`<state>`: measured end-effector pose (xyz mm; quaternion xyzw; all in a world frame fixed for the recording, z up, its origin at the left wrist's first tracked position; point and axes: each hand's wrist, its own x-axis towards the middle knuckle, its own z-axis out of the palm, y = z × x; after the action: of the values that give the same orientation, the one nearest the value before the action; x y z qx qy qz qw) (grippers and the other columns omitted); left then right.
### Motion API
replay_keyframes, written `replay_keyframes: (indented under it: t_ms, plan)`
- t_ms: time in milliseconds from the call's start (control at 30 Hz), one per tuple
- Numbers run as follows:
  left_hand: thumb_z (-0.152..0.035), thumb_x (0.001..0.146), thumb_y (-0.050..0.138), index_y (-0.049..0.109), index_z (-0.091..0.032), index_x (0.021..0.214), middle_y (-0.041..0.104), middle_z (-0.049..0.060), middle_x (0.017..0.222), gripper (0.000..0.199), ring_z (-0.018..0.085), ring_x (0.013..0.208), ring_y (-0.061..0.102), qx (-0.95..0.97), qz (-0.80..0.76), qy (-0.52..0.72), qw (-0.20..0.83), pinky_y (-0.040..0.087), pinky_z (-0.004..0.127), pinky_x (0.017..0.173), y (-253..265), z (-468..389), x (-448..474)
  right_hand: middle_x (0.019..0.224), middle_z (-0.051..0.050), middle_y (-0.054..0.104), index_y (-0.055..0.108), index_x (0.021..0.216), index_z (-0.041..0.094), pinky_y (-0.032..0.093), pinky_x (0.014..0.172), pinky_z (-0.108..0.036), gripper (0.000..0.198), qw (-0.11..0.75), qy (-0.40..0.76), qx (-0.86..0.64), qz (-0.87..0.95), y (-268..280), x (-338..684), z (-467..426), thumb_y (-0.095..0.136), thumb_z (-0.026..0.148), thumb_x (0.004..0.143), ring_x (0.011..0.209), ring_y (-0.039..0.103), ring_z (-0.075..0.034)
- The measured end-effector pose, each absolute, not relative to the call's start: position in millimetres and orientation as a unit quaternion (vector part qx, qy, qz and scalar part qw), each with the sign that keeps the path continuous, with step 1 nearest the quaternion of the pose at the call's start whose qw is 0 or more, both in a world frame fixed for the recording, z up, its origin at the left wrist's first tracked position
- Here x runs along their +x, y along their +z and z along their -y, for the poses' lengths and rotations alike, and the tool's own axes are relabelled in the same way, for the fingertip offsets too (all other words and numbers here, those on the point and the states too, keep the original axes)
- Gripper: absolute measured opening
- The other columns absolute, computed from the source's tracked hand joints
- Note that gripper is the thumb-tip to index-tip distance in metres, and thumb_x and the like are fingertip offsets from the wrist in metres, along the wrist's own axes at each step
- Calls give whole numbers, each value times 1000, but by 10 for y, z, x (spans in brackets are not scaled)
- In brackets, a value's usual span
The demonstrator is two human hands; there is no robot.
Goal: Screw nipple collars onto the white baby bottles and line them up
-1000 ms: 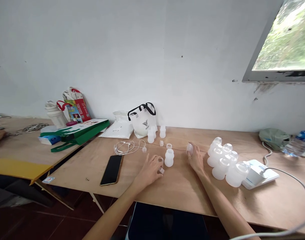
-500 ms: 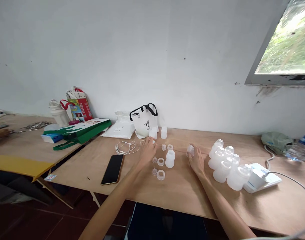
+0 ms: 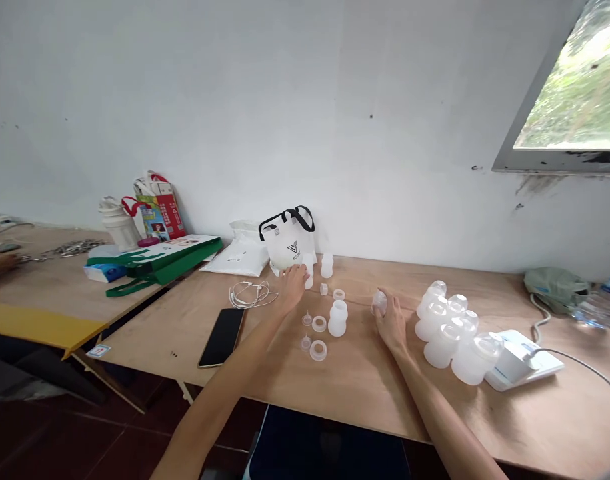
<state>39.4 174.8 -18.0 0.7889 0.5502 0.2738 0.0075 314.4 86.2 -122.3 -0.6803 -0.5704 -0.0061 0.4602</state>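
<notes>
L hand (image 3: 292,288) nr ctr of frame, fingers at white bottle (image 3: 309,279); can't tell if gripping. R hand (image 3: 392,321), right of ctr, fingers closed round clear cap (image 3: 379,303). Open bottle (image 3: 337,320) upright, ctr, w/ white rings (image 3: 319,351) to its left. Capped bottles (image 3: 443,343) clustered, lower right.

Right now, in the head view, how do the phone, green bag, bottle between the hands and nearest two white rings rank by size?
1. Green bag
2. Phone
3. Bottle
4. Front ring, second ring: alike; nearness leaves them unranked
</notes>
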Motion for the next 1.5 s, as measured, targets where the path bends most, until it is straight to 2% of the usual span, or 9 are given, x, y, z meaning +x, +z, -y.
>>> replay_keyframes:
  t_ms: [233,333,467,667,833,1100,1267,1333,1500]
  plan:
    - [-33,104,51,65,-24,104,67,5,123,17,25,114,60,812,-459,359,35,43,41,100,-133,-686,319,129,-14,59,49,144,25,50,94,-50,50,505,-17,-665,549,-1156,3124,-854,46,38,95,112,60,-32]
    - [-31,104,51,66,-26,106,60,4,137,16,27,119,58,860,-418,292,40,43,44,99,-217,-275,361,134,-14,56,46,146,26,47,101,-53,50,538,-35,-649,537,-1090,3098,-841,45,40,98,122,55,-32]
    - [-24,103,51,66,-27,108,59,5,137,16,29,120,55,880,-411,235,31,42,47,100,-285,-50,494,142,-13,51,38,148,26,43,108,-51,51,567,-50,-612,549,-1030,3007,-765,45,42,100,129,51,-29]
    - [-26,104,49,66,-26,110,56,7,138,17,29,120,55,878,-410,241,59,42,48,101,-271,-87,616,135,-12,56,49,136,26,52,100,-45,39,479,40,-549,683,-1075,2833,-574,48,38,99,120,58,-26]
    - [-28,104,51,66,-26,109,55,7,141,16,30,122,55,876,-408,245,72,42,50,102,-320,-176,677,120,-7,60,57,125,28,57,86,-41,32,430,81,-565,699,-1148,2797,-513,52,31,94,97,65,-24]
    - [-31,101,57,59,-27,119,46,7,151,19,30,130,53,857,-402,293,133,41,50,108,-370,-233,632,121,-9,60,58,125,27,53,97,-46,31,452,67,-582,673,-1032,2810,-451,48,42,99,108,62,-27]
    - [-36,106,43,59,-27,111,52,6,134,19,22,106,64,792,-463,348,193,52,37,90,-266,-172,302,130,-7,62,54,135,33,52,97,-47,39,480,37,-613,626,-954,2814,-115,52,50,99,116,61,-29]
    - [-39,102,49,57,-27,111,55,4,122,16,21,92,66,792,-483,315,200,53,35,81,-271,-177,153,125,-6,65,56,132,35,54,92,-45,36,452,46,-619,641,-1020,2791,18,51,48,99,111,64,-29]
    - [-34,83,74,51,-29,130,47,7,134,53,25,96,68,805,-506,222,215,54,35,81,-429,-224,5,114,-6,67,58,132,35,55,91,-49,34,377,47,-617,689,-1198,2719,149,49,40,99,106,66,-30]
